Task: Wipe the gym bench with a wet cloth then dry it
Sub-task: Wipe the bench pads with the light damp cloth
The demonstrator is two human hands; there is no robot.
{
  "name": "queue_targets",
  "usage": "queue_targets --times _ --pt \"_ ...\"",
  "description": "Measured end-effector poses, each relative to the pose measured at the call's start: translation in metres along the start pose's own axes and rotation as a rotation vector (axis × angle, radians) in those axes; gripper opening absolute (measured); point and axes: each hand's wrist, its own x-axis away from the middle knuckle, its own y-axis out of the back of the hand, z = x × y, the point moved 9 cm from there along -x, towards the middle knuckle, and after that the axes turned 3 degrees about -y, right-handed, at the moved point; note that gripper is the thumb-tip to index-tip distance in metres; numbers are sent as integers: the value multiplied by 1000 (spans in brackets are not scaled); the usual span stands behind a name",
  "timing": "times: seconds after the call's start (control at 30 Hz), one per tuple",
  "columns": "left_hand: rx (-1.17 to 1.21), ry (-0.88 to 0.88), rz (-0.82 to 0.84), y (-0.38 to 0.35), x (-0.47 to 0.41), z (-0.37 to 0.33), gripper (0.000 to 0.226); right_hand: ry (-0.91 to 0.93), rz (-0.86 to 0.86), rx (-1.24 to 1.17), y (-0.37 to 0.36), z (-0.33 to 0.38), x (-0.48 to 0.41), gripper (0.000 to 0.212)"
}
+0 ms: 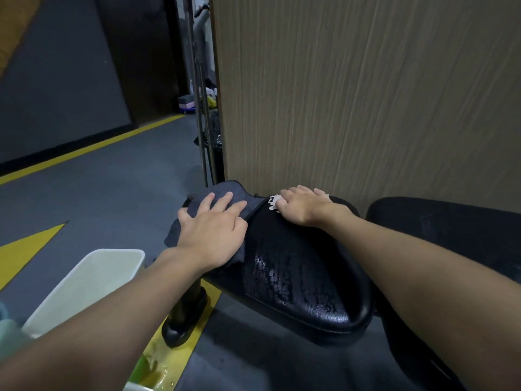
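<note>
The left hand (210,235), fingers (222,203) spread flat, presses the dark grey cloth (222,193) on the black padded gym bench's (296,266) far-left end, the wet pad stretching nearward-right; the right hand (303,206) covers white crumpled tissue (274,203).

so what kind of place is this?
Probably a gym: a black padded bench, wet and glossy, grey rubber-like floor with yellow lines, and what looks like exercise gear through the doorway.
</note>
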Motion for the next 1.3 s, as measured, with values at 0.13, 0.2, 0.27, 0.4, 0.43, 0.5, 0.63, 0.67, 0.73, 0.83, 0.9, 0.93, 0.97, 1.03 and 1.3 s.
queue_targets --times 0.13,0.2,0.27,0.4,0.43,0.5,0.63,0.67,0.73,0.83,0.9,0.93,0.97,1.03,1.3 --pt "-18 12 29 0 -2 -1 53 45 -3 45 -8 13 27 62" --pt "-49 -2 55 1 -2 -6 52 96 -18 52 -11 23 58 62" --pt "-85 -36 73 4 0 -13 52 171 -55 70 -14 31 97 61" --pt "-43 -61 60 5 1 -17 49 333 -149 176 -26 39 174 66" --pt "-36 -56 49 4 1 -16 49 351 -150 194 -27 38 181 67" --pt "-41 -47 29 2 1 -14 52 346 -133 189 -25 34 175 64" --pt "-89 -62 7 -1 -1 -13 57 212 -106 114 -10 16 113 59" --pt "-90 -63 5 -2 -1 -13 57 166 -85 93 -7 7 92 59" --pt "-87 -60 1 -2 -1 -12 55 75 -51 44 0 -13 53 58" --pt "-82 -55 -9 -3 -1 -11 53 -66 -5 -20 6 -47 9 61" --pt "-81 -51 -18 -4 -1 -11 52 -141 14 -58 4 -60 0 63" --pt "-83 -49 -20 -4 -1 -11 52 -157 14 -60 2 -61 1 64" --pt "-83 -48 -17 -4 -1 -11 52 -158 8 -51 -1 -60 5 63" --pt "-74 -48 -17 -4 -1 -11 52 -123 -15 -23 -3 -52 26 62" --pt "-57 -50 -14 -2 2 -12 52 120 -135 119 -22 -7 183 79"
